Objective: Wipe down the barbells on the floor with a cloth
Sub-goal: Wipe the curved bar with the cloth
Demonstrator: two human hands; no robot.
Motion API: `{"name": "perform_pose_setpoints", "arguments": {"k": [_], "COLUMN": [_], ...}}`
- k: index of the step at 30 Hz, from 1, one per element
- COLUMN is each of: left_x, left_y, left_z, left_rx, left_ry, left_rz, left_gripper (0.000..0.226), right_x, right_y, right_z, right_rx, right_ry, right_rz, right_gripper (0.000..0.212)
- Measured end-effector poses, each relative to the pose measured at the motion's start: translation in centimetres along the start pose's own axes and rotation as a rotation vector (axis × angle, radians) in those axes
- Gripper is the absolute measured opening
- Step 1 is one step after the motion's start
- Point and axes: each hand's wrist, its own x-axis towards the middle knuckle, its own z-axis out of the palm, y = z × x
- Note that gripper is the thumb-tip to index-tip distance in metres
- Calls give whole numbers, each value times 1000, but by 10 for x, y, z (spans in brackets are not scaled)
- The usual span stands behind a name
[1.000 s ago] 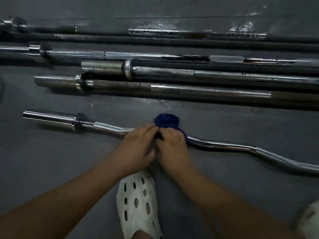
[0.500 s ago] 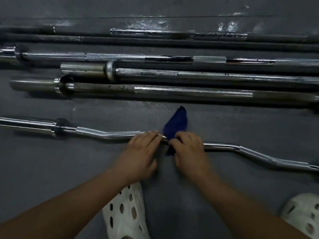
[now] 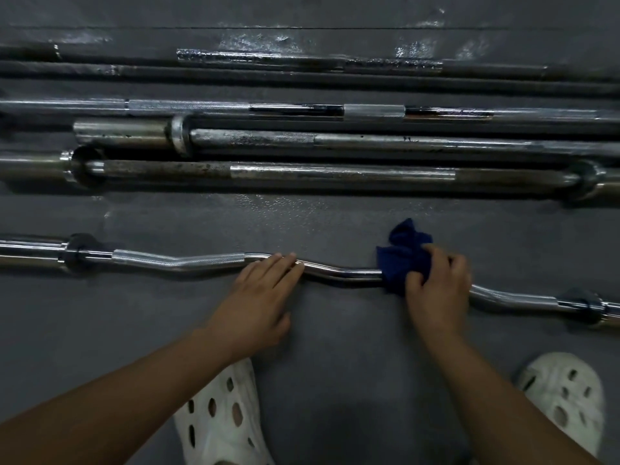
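1. The curl bar (image 3: 349,274) lies on the floor (image 3: 335,347), nearest the feet; the blue cloth (image 3: 404,255) is gripped around it by the right hand (image 3: 436,290).
2. The left hand (image 3: 258,297) is laid flat, fingers straight, on the bar.
3. The bar could probably roll if that pressure is eased.
4. Cloth could be snagged at the right collar (image 3: 582,305).
5. Straight barbells (image 3: 335,172) are ranged beyond, near but apart; white clogs (image 3: 218,421) are seen below.
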Motion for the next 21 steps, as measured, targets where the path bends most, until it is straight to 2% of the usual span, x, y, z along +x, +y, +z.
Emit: {"name": "perform_pose_setpoints", "arguments": {"k": [2, 4, 7, 8, 9, 10, 14, 16, 18, 19, 21], "left_x": [1, 3, 3, 2, 1, 1, 0, 0, 1, 1, 1], "left_y": [1, 4, 6, 5, 4, 1, -3, -1, 4, 5, 6], "left_z": [0, 0, -1, -2, -2, -1, 2, 3, 4, 4, 3], "left_rx": [8, 14, 14, 11, 13, 16, 26, 21, 25, 25, 25], "left_ry": [4, 5, 5, 5, 6, 5, -2, -8, -5, -4, 1], "left_rz": [-6, -12, -15, -11, -7, -3, 23, 7, -11, -19, -24], "left_gripper": [84, 84, 81, 79, 79, 79, 83, 83, 82, 82, 82], "right_x": [-11, -34, -68, -69, -64, -57, -20, -8, -15, -25, -47], "right_y": [-12, -41, -77, -75, -65, -49, 21, 22, -6, -27, -55], "right_z": [5, 21, 36, 35, 32, 27, -1, -9, 3, 14, 29], "right_rx": [45, 100, 162, 148, 140, 151, 209, 242, 244, 223, 152], "right_ry": [23, 7, -271, -338, -334, -280, 30, 112, 110, 82, -11], "right_rz": [85, 68, -360, -452, -444, -358, 133, 262, 284, 221, -50], "right_gripper": [49, 42, 34, 32, 30, 28, 24, 22, 28, 32, 35]}}
